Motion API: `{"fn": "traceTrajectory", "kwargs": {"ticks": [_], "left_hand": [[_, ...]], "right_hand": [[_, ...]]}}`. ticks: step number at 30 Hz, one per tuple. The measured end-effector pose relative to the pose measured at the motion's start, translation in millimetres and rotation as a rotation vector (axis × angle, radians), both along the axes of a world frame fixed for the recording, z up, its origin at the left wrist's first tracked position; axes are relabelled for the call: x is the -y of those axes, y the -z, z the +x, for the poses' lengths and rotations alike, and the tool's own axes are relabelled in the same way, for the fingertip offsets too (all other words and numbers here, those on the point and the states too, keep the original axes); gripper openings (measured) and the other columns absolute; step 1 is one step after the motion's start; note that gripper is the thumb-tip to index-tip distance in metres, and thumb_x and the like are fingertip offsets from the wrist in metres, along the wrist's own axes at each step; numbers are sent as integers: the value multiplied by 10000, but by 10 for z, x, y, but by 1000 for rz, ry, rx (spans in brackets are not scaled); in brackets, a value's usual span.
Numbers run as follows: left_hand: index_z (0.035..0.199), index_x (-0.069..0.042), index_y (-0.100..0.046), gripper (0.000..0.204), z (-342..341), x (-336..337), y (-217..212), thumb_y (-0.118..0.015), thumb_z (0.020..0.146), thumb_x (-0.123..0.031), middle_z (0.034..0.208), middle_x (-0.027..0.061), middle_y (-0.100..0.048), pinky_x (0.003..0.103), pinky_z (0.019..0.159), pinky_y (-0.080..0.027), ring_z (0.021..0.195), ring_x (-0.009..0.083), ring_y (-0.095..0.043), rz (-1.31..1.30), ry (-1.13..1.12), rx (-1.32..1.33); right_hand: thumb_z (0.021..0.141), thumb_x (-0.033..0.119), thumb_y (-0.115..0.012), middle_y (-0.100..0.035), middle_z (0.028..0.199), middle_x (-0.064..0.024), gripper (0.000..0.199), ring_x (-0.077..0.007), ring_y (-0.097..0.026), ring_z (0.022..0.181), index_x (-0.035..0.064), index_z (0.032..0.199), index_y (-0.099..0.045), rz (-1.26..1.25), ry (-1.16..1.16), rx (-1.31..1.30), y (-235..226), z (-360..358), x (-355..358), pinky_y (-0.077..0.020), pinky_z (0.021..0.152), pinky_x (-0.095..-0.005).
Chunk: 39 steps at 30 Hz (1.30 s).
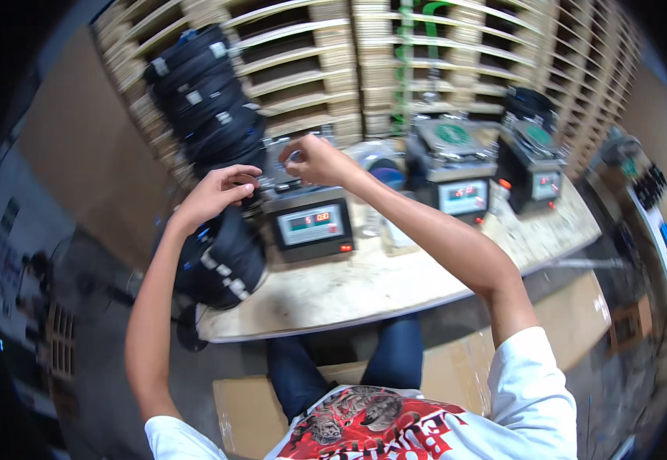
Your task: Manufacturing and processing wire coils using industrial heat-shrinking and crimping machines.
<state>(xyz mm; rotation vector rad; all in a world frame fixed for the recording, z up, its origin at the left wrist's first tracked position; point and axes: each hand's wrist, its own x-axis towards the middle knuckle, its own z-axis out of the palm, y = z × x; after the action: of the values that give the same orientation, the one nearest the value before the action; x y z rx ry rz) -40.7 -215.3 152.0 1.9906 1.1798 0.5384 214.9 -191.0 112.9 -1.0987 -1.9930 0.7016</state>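
Observation:
My right hand point(314, 161) is over the metal top of the left machine point(314, 225), a black box with a lit digital display and a red switch. Its fingers are curled into a pinch, and whatever they hold is too small and blurred to name. My left hand point(214, 198) hovers at the left side of that metal top, fingers loosely stretched with the thumb apart, and nothing shows in it. Right beside it rises a tall stack of black cloth items point(207, 103) with white tags. More black cloth with white patches point(226, 264) lies below my left wrist.
Two similar machines, one in the middle point(456, 172) and one at the right point(536, 161), stand on the pale wooden table point(310, 299). A small bottle with an orange cap point(503, 195) sits between them. Stacked wooden pallets point(333, 77) rise behind. Cardboard point(456, 376) covers the floor.

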Motion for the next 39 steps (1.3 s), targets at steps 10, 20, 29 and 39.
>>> {"fn": "traceTrajectory", "kwargs": {"ticks": [10, 20, 29, 39], "left_hand": [[1355, -72, -588, 417, 2922, 90, 83, -644, 968, -217, 1142, 84, -686, 289, 871, -511, 981, 123, -625, -35, 801, -114], [1458, -87, -486, 567, 4333, -264, 343, -586, 1002, -409, 1235, 129, -650, 369, 1014, -489, 1123, 233, -631, -90, 1330, -472], [1354, -54, -583, 456, 5050, -1299, -436, -597, 1003, -344, 1171, 158, -698, 376, 957, -506, 1080, 245, -661, 32, 1262, -223], [1292, -12, -615, 396, 6166, -1996, -625, -630, 985, -261, 1125, 168, -711, 369, 872, -543, 955, 241, -696, 413, 992, -39]], "right_hand": [[957, 181, -625, -705, 766, -83, 266, -107, -657, 607, -7, 1130, -701, -125, 392, -39, -134, 2578, 1433, -538, 543, -279], [984, 146, -582, -700, 783, -64, 237, -102, -659, 592, 9, 1157, -670, -416, 703, -128, 284, 4166, 1752, -503, 488, -227], [979, 231, -578, -712, 795, -46, 281, -108, -666, 584, 48, 1167, -678, -439, 1043, -129, -258, 4990, 1462, -492, 484, -234], [953, 218, -576, -695, 745, -45, 247, -115, -640, 525, 82, 1120, -697, -454, 1265, -177, -408, 6483, 1011, -478, 453, -265]]}}
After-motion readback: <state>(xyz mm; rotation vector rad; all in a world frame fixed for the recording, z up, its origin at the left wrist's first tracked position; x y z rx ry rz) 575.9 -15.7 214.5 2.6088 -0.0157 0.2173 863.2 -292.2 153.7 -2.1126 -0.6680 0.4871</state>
